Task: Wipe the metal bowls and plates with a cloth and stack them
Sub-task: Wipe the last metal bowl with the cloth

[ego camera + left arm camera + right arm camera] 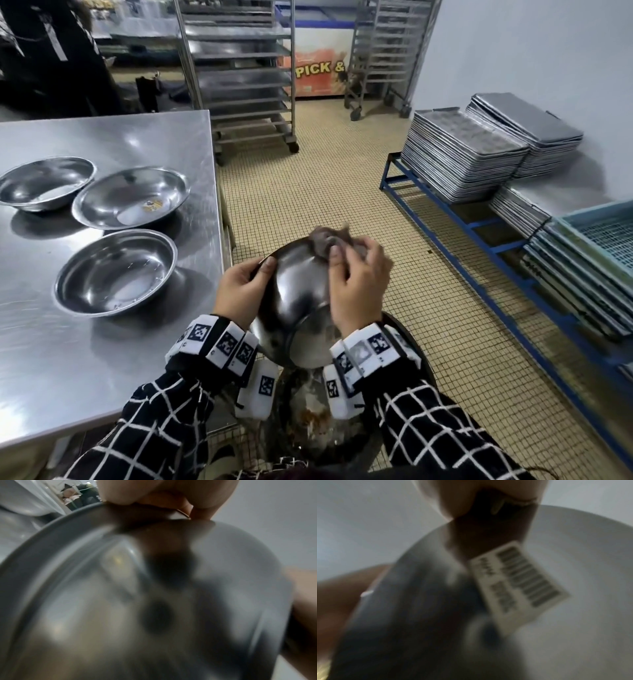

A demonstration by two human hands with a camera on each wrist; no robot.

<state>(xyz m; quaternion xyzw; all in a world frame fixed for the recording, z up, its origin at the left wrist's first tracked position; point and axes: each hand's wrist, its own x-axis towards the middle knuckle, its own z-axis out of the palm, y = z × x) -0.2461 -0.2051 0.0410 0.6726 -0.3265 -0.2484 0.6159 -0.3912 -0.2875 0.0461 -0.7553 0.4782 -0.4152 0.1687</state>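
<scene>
I am holding a metal bowl (301, 291) tipped up in front of me, off the edge of the steel table (113, 359), with its outer side turned toward me. My left hand (239, 287) is gripping its rim, thumb on the outside and fingers curled over the edge, as the left wrist view also shows. My right hand (356, 281) is clutching a bunched grey cloth (325, 240) and pressing it against the upper part of the bowl's outer wall; the hand is blurred, which I am reading as rubbing. In the right wrist view a barcode sticker (518, 586) is showing on the bowl's underside. So I am judging this to be the wiping step on this bowl's outside. Three more bowls are sitting upright and apart on the table: a near bowl (116, 272), a middle bowl (132, 197) with a label inside, and a far bowl (46, 183); none is nested in another, so the stacking is not yet begun. Below my wrists a larger vessel (318, 428) with brownish residue is sitting low down. Next, I would be turning the bowl by its rim to bring the unwiped wall under the cloth, keeping the left grip firm on slick metal, then carrying it left to set it into one of the table bowls.
</scene>
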